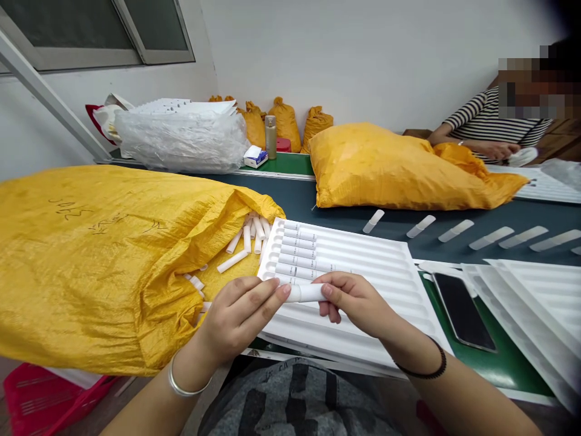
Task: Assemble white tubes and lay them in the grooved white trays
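A white capped tube [303,293] lies level between my two hands, above the near part of a white ribbed tray [376,278]. My left hand [242,312] has its fingertips closed on the tube's left end. At the other end, the thumb and fingers of my right hand [351,300] pinch the tube. Several printed white tubes [297,245] rest in the tray's grooves at its far left. Close to my left hand, a yellow woven sack [113,260] lies with its mouth toward the tray, and loose white tubes [232,261] spill from it.
A black phone [463,309] and stacked white trays [535,303] lie to the right. Several tubes [421,226] line the dark belt [281,191]. Beyond are another yellow sack [385,166], a plastic-wrapped stack [181,136], a bottle [270,136] and a co-worker in a striped shirt [490,118].
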Demonstrator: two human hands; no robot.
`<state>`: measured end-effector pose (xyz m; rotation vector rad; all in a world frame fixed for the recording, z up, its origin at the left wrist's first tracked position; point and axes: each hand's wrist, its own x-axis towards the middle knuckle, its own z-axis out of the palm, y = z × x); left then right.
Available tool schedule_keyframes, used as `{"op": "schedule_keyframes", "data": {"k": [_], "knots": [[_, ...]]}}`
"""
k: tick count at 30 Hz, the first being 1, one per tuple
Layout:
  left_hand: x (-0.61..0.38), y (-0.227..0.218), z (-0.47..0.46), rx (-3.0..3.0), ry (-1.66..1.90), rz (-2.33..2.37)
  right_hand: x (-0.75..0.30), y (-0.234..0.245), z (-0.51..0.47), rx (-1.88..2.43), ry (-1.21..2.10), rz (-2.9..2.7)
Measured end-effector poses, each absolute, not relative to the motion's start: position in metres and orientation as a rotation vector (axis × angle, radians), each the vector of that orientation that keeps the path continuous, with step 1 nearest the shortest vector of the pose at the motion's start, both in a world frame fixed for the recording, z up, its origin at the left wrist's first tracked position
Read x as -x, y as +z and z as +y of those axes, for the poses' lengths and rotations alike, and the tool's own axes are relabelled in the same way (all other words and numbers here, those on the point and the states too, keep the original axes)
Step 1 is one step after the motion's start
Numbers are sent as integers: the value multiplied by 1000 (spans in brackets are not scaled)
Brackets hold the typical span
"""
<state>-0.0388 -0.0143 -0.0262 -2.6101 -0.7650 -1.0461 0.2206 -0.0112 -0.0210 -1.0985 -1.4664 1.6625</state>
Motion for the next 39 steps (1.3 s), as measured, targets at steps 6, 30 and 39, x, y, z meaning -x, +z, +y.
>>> {"op": "schedule_keyframes", "data": {"k": [6,30,39], "knots": [[27,-24,-12,2765,-1054,-978,-225,-24,-13,991,858,-2012],[14,-27,-19,2850,-1132,-957,-220,-18,-28,991,707,-2176],[52,-68,1,2766,-878,-1462,-224,-42,62,1642,235,-2239]]}}
